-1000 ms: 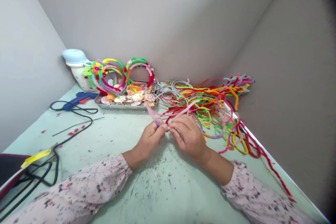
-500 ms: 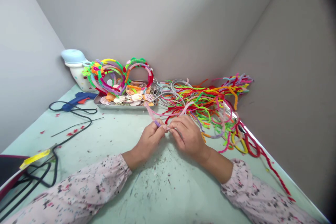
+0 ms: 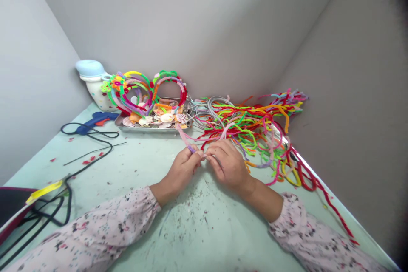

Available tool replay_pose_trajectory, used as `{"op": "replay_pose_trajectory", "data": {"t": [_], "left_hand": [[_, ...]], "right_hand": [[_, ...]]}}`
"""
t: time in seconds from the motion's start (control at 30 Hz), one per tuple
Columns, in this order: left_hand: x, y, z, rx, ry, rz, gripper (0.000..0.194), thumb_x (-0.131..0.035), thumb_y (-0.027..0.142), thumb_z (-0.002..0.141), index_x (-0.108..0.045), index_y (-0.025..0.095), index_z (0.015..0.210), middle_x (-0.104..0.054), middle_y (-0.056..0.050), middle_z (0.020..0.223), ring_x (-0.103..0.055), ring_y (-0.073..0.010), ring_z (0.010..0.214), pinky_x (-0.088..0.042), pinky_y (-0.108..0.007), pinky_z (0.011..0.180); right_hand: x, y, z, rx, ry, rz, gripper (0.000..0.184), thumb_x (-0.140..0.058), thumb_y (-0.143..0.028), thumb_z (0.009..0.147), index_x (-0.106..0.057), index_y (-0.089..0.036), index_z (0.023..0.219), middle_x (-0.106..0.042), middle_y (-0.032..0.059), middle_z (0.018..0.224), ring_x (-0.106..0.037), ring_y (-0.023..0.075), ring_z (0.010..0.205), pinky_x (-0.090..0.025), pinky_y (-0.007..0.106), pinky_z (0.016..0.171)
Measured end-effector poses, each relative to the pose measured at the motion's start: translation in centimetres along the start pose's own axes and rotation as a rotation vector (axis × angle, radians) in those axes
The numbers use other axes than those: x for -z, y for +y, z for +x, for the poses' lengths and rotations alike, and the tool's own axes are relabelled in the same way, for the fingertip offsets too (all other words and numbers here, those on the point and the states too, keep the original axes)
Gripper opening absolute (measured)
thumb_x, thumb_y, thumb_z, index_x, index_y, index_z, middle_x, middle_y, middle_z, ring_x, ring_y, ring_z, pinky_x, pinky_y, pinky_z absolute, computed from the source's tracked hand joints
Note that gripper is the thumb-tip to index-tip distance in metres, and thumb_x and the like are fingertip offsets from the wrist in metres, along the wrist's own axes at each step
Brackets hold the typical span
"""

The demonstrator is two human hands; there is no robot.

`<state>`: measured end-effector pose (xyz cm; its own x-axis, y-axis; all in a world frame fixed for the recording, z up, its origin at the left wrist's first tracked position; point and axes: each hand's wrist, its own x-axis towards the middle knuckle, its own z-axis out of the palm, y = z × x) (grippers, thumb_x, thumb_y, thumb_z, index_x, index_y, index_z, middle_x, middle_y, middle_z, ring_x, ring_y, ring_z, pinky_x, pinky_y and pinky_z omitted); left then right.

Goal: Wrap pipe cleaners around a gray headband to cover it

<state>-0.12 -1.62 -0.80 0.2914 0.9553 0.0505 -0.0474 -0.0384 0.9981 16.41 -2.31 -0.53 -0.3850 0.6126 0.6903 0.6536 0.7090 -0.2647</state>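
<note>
Both hands meet over the middle of the table. My left hand [image 3: 183, 168] pinches a fuzzy pink and purple pipe cleaner strip [image 3: 184, 136] between thumb and fingers, and a pink length of it sticks up past the knuckles. My right hand [image 3: 228, 163] is closed at the strip's near end, its thumb and fingertips against the light pink part. A pink strand curves up behind the right knuckles toward the pile. Between the fingertips the detail is too small to make out.
A metal tray [image 3: 149, 130] of shells with colourful fuzzy headbands stands at the back, near a white bottle [image 3: 98, 93]. Tangled pipe cleaners [image 3: 242, 123] and scissors [image 3: 307, 178] lie right. A blue glue gun [image 3: 92, 122] and black cable [image 3: 108, 153] lie left.
Almost nothing differs. The whole view has shifted very slightly, and both hands keep their hold on the pipe cleaner strip.
</note>
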Motion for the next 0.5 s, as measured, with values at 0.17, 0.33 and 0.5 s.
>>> {"op": "replay_pose_trajectory", "data": {"t": [0.17,0.33,0.5], "left_hand": [[0.03,0.22,0.51,0.097,0.033,-0.221,0.024,-0.055,0.034,0.082,-0.048,0.016,0.067,-0.045,0.005,0.056,-0.036,-0.0054,0.045,-0.026,-0.019,0.042],[0.22,0.20,0.97,0.161,0.095,-0.357,0.022,-0.060,0.032,0.077,-0.051,0.015,0.068,-0.049,0.004,0.057,-0.037,-0.0037,0.041,-0.023,-0.017,0.038],[0.23,0.58,1.06,0.193,0.097,-0.453,0.021,-0.061,0.030,0.074,-0.050,0.014,0.065,-0.048,0.004,0.054,-0.036,-0.0025,0.038,-0.022,-0.016,0.036]], "right_hand": [[0.20,-0.27,-0.37,0.040,0.216,-0.030,0.026,-0.061,-0.015,0.082,-0.058,-0.023,0.106,-0.061,0.0077,0.107,-0.056,0.0230,0.103,-0.046,0.042,0.090],[0.23,-0.02,-0.37,-0.035,0.257,-0.015,0.025,-0.063,-0.016,0.080,-0.057,-0.024,0.104,-0.061,0.0064,0.100,-0.057,0.0227,0.096,-0.047,0.041,0.085],[0.04,0.10,-0.12,-0.088,0.206,0.022,0.022,-0.061,-0.017,0.082,-0.059,-0.022,0.103,-0.063,0.0068,0.103,-0.058,0.0225,0.097,-0.047,0.041,0.087]]}}
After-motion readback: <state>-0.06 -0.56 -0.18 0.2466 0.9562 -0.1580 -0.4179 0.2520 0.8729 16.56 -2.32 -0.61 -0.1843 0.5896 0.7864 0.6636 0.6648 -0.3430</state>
